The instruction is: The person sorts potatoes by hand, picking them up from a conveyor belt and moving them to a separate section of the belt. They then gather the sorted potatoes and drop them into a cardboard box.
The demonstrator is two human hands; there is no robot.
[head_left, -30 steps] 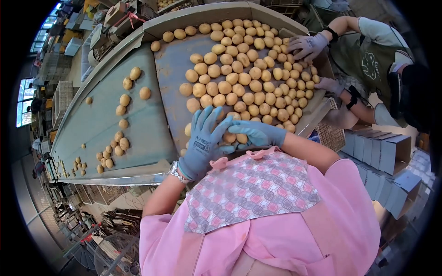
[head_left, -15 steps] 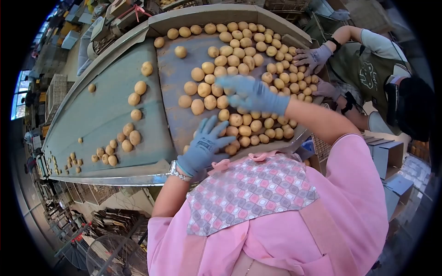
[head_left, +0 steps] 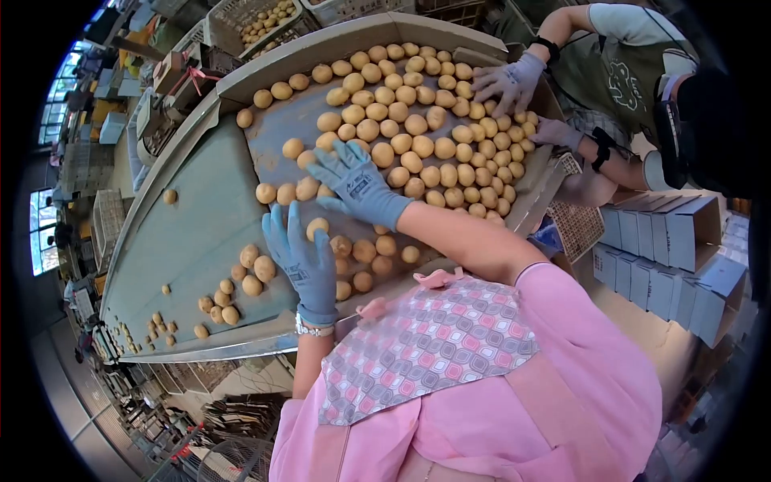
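Room: packing hall, crates and shelving beyond the tray; white boxes (head_left: pixel 666 233) stacked to its right.
Belt (head_left: pixel 185 233): green, flat, along the tray's left side, with a few loose potatoes.
Tray (head_left: pixel 273 128): grey metal, raised rim.
Potatoes (head_left: pixel 418 145): crowd the tray's far and right parts, touching.
Co-worker's hands (head_left: pixel 504 80): grey-gloved, on potatoes at the tray's right edge.
Right hand (head_left: pixel 357 185): blue glove, fingers splayed, palm down on potatoes left of tray's middle, grasping nothing.
Left hand (head_left: pixel 303 265): blue glove, fingers spread flat at tray's near-left edge, empty.
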